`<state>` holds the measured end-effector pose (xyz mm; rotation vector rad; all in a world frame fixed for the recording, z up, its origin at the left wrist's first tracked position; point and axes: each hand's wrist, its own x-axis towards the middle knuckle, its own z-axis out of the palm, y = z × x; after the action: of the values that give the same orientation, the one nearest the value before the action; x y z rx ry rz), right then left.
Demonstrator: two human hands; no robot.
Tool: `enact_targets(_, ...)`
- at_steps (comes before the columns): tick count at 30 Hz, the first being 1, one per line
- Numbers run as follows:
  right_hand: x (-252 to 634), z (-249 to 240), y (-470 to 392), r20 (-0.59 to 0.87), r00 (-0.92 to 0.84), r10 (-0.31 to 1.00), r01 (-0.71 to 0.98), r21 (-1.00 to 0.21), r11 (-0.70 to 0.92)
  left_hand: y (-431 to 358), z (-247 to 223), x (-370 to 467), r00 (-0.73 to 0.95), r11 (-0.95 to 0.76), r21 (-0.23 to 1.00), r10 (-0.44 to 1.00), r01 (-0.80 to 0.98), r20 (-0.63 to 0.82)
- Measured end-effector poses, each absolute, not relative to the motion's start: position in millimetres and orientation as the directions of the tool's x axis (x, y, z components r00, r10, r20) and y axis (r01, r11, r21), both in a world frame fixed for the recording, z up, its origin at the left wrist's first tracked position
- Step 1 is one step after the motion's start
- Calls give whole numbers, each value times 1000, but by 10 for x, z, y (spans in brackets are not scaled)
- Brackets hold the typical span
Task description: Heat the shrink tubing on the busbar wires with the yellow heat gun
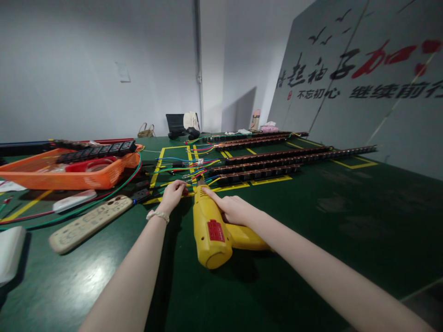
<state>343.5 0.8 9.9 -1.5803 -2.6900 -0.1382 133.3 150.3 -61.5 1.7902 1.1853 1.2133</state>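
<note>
A yellow heat gun (pixel 212 230) with a red label lies over the green table, its nozzle pointing away toward coloured wires (pixel 199 174). My right hand (pixel 233 207) is wrapped round its body and handle, the index finger stretched along the top near the nozzle. To the left of the nozzle, my left hand (pixel 175 192) is closed in a pinch at the wire ends; what lies between its fingertips is too small to make out. Beyond the hands, several long dark strips with copper-coloured wires (pixel 263 171) run off to the right, their loose leads reaching toward the nozzle.
At the left stands an orange basket (pixel 100 180) with black parts and a red roll. In front of it lie a beige power strip (pixel 92 223), a white device (pixel 74 201) and green and red cables. A white object (pixel 11 253) sits at the left edge.
</note>
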Motion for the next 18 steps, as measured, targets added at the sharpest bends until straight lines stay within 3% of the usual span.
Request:
enact_targets(8, 3720, 93, -24, 102, -404, 909, 914, 93, 395, 1566, -682, 1298, 168, -384, 867, 923, 318, 347)
enact_targets(18, 3736, 79, -31, 112, -407, 907, 912, 107, 396, 1515, -637, 1319, 157, -381, 853, 924, 358, 348)
